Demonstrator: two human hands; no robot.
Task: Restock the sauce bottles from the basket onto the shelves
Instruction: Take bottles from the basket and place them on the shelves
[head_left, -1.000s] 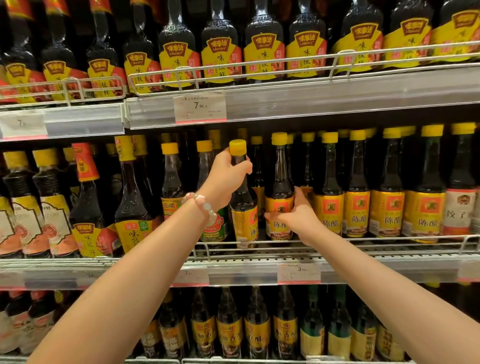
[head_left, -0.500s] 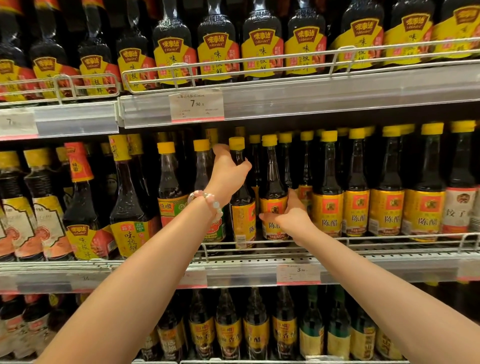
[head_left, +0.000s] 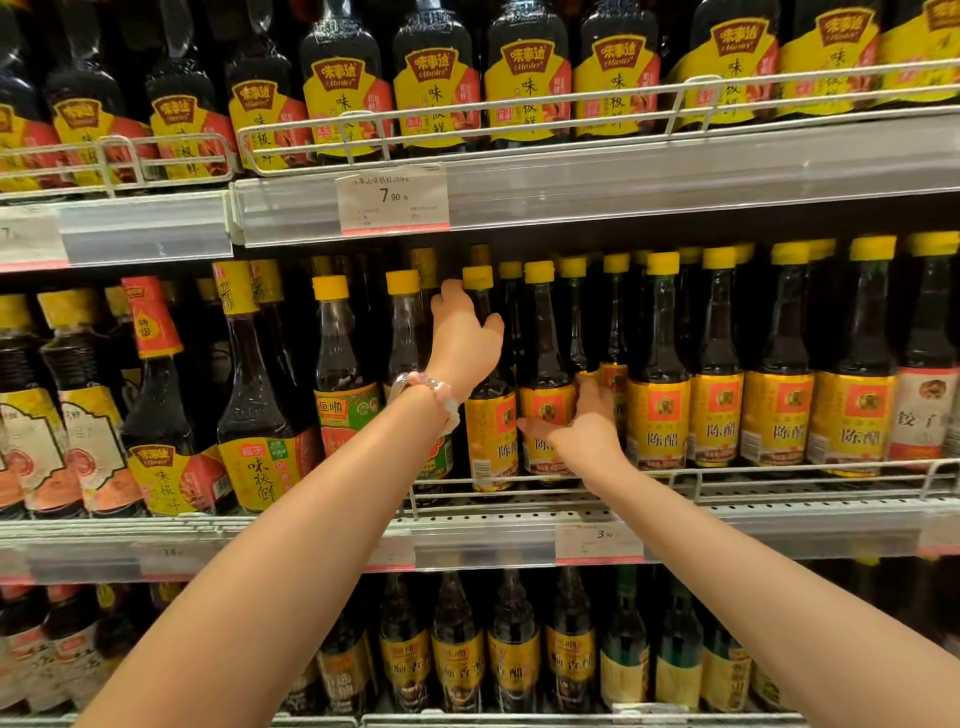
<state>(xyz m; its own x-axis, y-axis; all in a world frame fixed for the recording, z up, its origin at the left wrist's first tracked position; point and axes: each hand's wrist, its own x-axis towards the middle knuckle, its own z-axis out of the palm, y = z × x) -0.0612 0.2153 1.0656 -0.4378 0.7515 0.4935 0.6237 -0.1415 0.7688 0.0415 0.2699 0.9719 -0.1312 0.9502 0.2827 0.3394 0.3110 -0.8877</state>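
Both 陈醋 bottles (head_left: 491, 431) deeper on shelf (head_left: 779, 525)

Mid metal shelf (head_left: 779, 530), near its front edge: dark glass vinegar bottle w/ yellow cap (head_left: 491, 447), left hand (head_left: 462, 348) round its neck. Twin bottle (head_left: 545, 358) touches it on the R, right hand (head_left: 584, 428) gripping its label. Like bottles run R along the edge, rows behind. Green-label bottles (head_left: 345, 410) just L, the nearer behind the left wrist.
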